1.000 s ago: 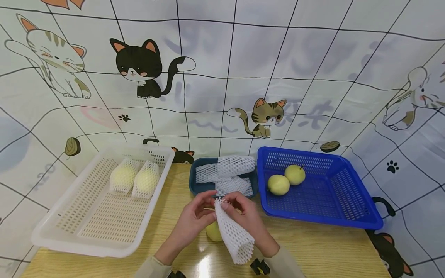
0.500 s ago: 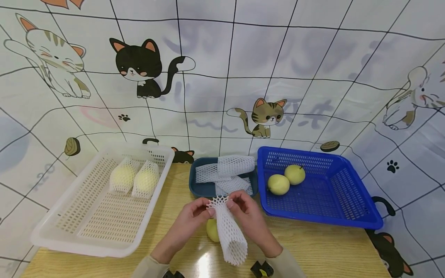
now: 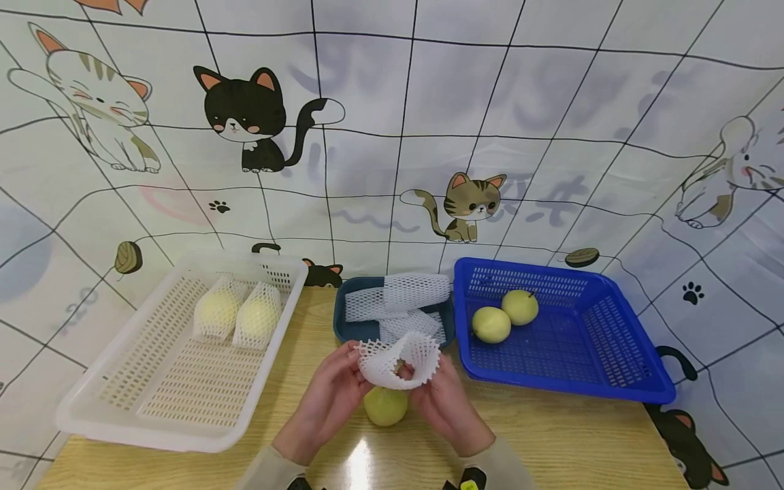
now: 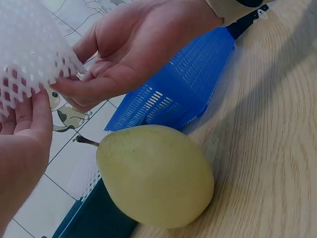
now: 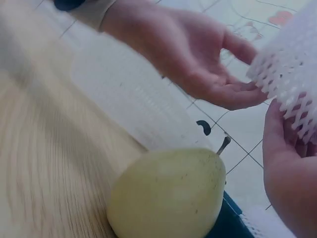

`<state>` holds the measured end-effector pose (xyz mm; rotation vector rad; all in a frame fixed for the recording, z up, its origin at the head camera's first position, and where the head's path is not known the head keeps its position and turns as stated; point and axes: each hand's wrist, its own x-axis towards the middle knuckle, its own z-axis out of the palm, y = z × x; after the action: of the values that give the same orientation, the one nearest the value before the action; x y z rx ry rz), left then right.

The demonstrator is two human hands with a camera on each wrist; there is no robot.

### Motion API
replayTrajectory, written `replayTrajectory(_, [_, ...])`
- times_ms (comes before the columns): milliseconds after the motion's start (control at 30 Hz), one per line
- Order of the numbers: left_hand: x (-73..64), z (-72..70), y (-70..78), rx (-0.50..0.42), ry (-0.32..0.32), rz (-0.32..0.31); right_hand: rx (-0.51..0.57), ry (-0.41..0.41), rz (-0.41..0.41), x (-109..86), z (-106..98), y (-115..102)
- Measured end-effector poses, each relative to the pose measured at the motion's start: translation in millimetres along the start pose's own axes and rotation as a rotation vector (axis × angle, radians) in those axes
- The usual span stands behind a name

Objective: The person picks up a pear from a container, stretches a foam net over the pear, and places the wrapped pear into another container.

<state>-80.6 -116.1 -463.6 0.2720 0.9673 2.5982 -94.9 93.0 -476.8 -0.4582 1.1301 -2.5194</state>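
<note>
Both hands hold a white foam net sleeve (image 3: 392, 371), its mouth spread wide, just above a yellow-green pear (image 3: 384, 407) on the table. The left hand (image 3: 329, 393) grips the sleeve's left edge, and the right hand (image 3: 450, 407) grips its right edge. Through the ring, the head view shows a bit of the pear's stem. In the left wrist view the pear (image 4: 156, 176) is apart from the fingers, stem up. Mesh (image 5: 290, 82) lies between fingers and thumbs in the right wrist view.
A white basket (image 3: 245, 408) at left holds two pears (image 3: 257, 318) in foam nets. Behind the hands, a dark teal tray (image 3: 343, 331) carries several foam nets (image 3: 416, 291). At right, a blue basket (image 3: 582, 340) has two bare pears (image 3: 491, 325).
The sleeve, earlier a long tube pointing toward the person, is now tipped up with its opening stretched into a wide ring. The hands have spread apart, and more of the pear shows.
</note>
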Motion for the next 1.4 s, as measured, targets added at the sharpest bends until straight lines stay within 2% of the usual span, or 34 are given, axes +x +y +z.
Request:
replayTrajectory(133, [1.0,2.4,-0.7,0.001,0.023,-0.005,0.114,-0.022,0.080,-0.6,-3,-4])
replayTrajectory(233, [1.9,3.6,-1.5,0.051,0.060,-0.012,0.154,-0.032,0.185,0.2,-4,-9])
replayTrajectory(367, [2.1,4.0,-1.0,0.157,0.109,-0.031,0.082,-0.037,0.326,2.0,-3,-15])
replayTrajectory(467, [1.1,3.5,1.0,0.218,0.100,-0.041,-0.032,-0.010,0.377,3.0,0,-19])
replayTrajectory(600, [-1.7,1.7,4.2,0.218,0.056,-0.059,-0.199,0.067,0.361,3.8,3,-19])
replayTrajectory(667, [-3.3,0.8,5.4,0.217,0.067,-0.081,-0.291,0.102,0.327,4.2,4,-18])
replayTrajectory(733, [-4.9,-0.3,5.5,0.245,0.097,-0.103,-0.391,0.137,0.295,4.4,4,-15])
replayTrajectory(833, [-7.3,-1.8,3.4,0.334,0.168,-0.124,-0.532,0.182,0.259,4.1,7,-12])
replayTrajectory(967, [-10.9,-2.2,-3.0,0.458,0.256,-0.109,-0.691,0.201,0.210,3.2,10,-9])
replayTrajectory(1133, [-13.1,-2.2,-11.3,0.548,0.361,-0.103,-0.754,0.168,0.167,3.1,5,-3])
replayTrajectory(1400, [-10.2,-12.8,-17.4,0.530,0.414,-0.114,-0.812,0.181,0.184,8.4,-2,8])
